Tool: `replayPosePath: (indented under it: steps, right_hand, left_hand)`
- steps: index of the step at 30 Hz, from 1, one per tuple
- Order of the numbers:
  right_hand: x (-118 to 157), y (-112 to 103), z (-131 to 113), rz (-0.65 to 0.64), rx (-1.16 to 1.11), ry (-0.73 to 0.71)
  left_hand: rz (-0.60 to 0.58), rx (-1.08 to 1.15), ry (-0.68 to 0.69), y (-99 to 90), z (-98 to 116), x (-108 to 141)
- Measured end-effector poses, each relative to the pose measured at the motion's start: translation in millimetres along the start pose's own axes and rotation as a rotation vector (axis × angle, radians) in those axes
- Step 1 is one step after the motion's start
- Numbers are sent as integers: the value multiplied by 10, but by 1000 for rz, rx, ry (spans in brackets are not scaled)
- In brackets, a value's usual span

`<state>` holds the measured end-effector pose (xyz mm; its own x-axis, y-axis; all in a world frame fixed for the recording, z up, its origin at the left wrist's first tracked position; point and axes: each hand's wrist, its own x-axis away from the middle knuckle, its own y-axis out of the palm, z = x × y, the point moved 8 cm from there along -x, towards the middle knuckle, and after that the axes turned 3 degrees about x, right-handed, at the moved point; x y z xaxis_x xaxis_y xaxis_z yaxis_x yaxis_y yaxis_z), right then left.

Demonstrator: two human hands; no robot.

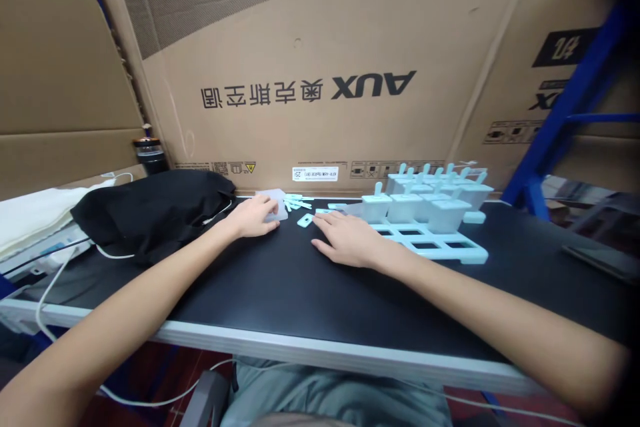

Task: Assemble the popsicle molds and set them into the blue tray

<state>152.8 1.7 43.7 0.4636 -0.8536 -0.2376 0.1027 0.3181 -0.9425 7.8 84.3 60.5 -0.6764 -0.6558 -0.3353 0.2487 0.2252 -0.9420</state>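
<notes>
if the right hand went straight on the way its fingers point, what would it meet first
Probably the small light-blue slotted piece just ahead of the right hand, though depth is unclear.

Head-worn cam looks fwd & down, close over blk table point(270, 293), twd upright cardboard panel point(280, 130)

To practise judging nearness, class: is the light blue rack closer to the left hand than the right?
No, the light blue rack stands beside the right hand, with the left hand farther off.
</notes>
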Motion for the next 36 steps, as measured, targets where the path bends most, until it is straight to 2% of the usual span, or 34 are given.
replayPosePath:
  steps: [3, 8, 11, 13, 16, 21, 25, 27, 30, 36]
  right_hand:
    - [-5, 195, 143, -37, -104, -4]
    - [-3, 121, 307, 11, -104, 4]
    - [-44, 108, 378, 56, -3, 77]
    - [-65, 164, 431, 25, 58, 141]
    - [-60, 204, 483, -12, 85, 198]
    - [-22, 96, 510, 77, 84, 174]
    - [-17, 202, 573, -26, 28, 189]
    - [-25, 184, 557, -11, -11, 159]
    - [-34, 103, 492, 19, -65, 73]
    - [5, 82, 435, -35, -163, -45]
  left_hand:
    - [-52, 24, 21, 38, 123, 18]
    - [-120, 127, 28, 34, 213, 59]
    - [-156, 197, 32, 34, 215, 76]
    - [-157, 219, 42, 20, 212, 72]
    - [-54, 246, 62, -74, 200, 41]
    - [310, 428, 22, -330, 99, 20]
    - [538, 591, -9, -446, 18, 44]
    - [618, 626, 0, -491, 15, 67]
    - [646, 644, -8, -515, 32, 90]
    - [568, 706, 4, -460, 89, 94]
